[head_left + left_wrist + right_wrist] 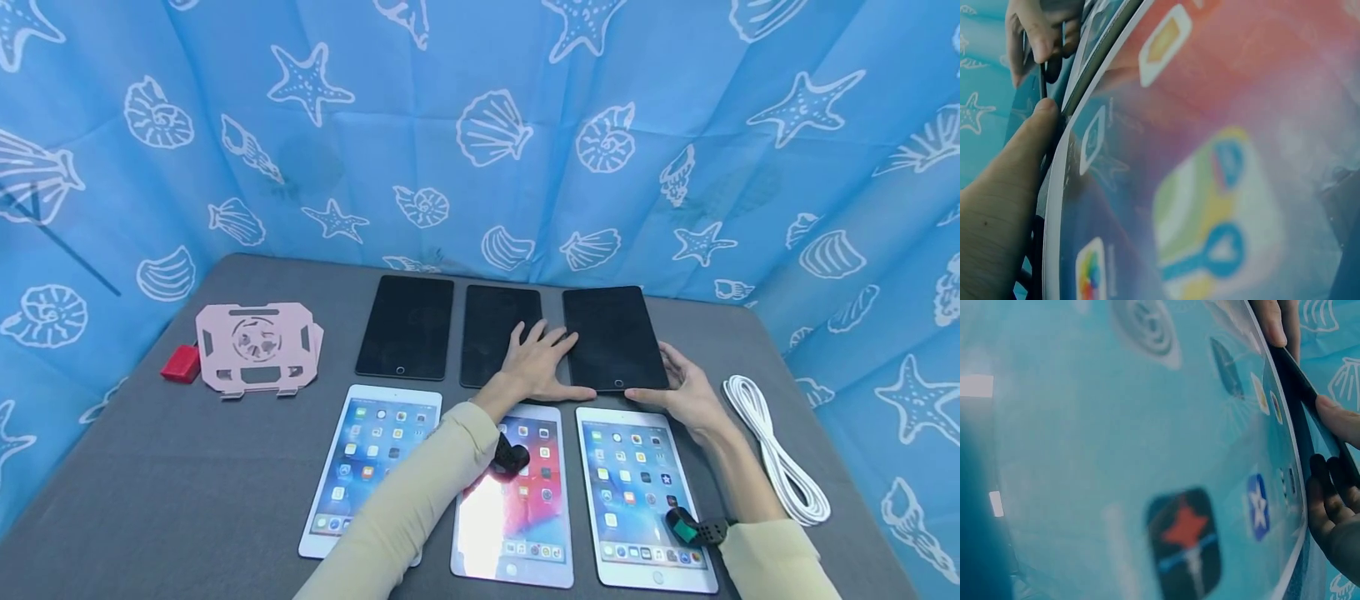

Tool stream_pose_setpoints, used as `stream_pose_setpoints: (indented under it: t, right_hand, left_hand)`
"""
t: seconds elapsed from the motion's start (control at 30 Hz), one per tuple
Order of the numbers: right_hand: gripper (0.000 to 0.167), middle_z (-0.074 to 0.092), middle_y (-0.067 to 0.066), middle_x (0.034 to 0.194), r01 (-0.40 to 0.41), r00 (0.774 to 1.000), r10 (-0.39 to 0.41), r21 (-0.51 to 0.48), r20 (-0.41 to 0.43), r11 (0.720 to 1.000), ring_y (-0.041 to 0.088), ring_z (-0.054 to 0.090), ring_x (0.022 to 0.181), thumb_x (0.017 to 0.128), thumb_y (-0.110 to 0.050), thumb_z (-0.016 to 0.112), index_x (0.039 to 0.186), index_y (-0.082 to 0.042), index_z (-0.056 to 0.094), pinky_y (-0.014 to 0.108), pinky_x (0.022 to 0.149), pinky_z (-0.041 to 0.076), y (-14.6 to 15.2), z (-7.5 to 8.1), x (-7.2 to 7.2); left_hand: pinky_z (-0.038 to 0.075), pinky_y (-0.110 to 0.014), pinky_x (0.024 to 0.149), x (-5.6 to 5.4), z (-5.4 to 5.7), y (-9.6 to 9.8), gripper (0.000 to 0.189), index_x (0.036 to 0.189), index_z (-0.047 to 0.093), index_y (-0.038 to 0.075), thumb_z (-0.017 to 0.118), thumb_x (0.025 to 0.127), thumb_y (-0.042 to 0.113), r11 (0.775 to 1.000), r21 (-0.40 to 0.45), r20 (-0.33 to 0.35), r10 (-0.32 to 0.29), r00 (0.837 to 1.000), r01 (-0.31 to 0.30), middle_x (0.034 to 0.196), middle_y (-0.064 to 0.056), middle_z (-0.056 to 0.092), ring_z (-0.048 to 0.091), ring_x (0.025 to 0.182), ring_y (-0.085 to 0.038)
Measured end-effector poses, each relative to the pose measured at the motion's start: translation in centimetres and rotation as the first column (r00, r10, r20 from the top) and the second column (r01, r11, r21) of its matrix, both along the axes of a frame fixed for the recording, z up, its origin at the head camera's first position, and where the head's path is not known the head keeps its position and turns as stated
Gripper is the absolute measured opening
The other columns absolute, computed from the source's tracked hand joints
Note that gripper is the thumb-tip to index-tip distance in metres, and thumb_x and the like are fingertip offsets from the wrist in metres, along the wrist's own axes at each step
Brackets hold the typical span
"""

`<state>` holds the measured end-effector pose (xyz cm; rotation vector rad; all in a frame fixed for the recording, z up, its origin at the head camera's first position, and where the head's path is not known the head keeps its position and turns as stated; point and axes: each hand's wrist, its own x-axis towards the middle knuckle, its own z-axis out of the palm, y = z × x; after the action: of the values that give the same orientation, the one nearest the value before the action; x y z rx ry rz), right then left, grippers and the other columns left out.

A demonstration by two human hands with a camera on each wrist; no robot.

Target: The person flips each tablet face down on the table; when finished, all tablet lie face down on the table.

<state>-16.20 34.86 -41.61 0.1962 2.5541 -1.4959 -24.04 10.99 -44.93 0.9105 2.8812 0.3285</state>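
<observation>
A black-screened tablet (611, 333) lies at the back right, between both hands. My right hand (693, 398) grips its lower right corner; in the right wrist view the thumb (1334, 415) presses the edge while the curled fingers (1329, 503) are beneath. My left hand (531, 367) spreads its straight fingers over the middle black tablet (491, 329), reaching the right tablet's left edge. Its extended thumb touches the near edge. Under the left forearm is a lit white tablet (551, 500) with a red and blue screen; another lit tablet (637, 492) lies below the right hand.
A third black tablet (408, 325) lies at the back left, with a lit white one (360, 467) in front, partly under the left sleeve. Farther left are a pink stand (258, 379) and a red block (181, 364). A coiled white cable (776, 454) lies right of the right forearm.
</observation>
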Motion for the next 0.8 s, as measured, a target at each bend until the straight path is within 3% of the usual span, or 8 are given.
stream_pose_setpoints:
  t: [0.27, 0.53, 0.8]
  right_hand:
    - [0.109, 0.036, 0.023, 0.161, 0.005, 0.999, -0.002, 0.076, -0.042, 0.997, 0.044, 0.041, 0.146, 0.088, -0.023, 0.082, 0.166, -0.018, 0.006, 0.022, 0.092, 0.047, -0.4, 0.8, 0.4]
    - [0.104, 0.041, 0.025, 0.153, -0.016, 0.982, 0.034, 0.1, -0.184, 0.995, 0.051, 0.041, 0.143, 0.089, -0.014, 0.08, 0.166, -0.015, 0.011, 0.004, 0.082, 0.042, -1.4, 1.9, 0.9]
    - [0.102, 0.04, 0.027, 0.152, -0.023, 0.96, 0.049, 0.096, -0.274, 0.995, 0.052, 0.046, 0.138, 0.089, -0.006, 0.077, 0.166, -0.013, 0.011, 0.004, 0.081, 0.045, -2.8, 2.4, 1.0]
  left_hand:
    - [0.011, -0.058, 0.128, -0.1, 0.1, -0.2, 0.099, 0.162, 0.028, 0.035, 0.057, 0.081, 0.084, 0.999, 0.045, 0.021, -0.007, 1.0, 0.006, 0.169, 0.005, 0.029, 0.017, 0.161, -0.028]
    - [0.009, -0.06, 0.128, -0.1, 0.4, -0.4, 0.091, 0.161, 0.027, 0.041, 0.059, 0.084, 0.079, 0.995, 0.096, 0.062, -0.045, 0.997, 0.039, 0.169, 0.003, 0.03, 0.016, 0.161, -0.029]
    - [0.007, -0.062, 0.127, -0.3, 0.5, -1.1, 0.091, 0.162, 0.027, 0.034, 0.059, 0.088, 0.074, 0.988, 0.13, 0.076, -0.097, 0.992, 0.086, 0.169, 0.001, 0.032, 0.018, 0.161, -0.028]
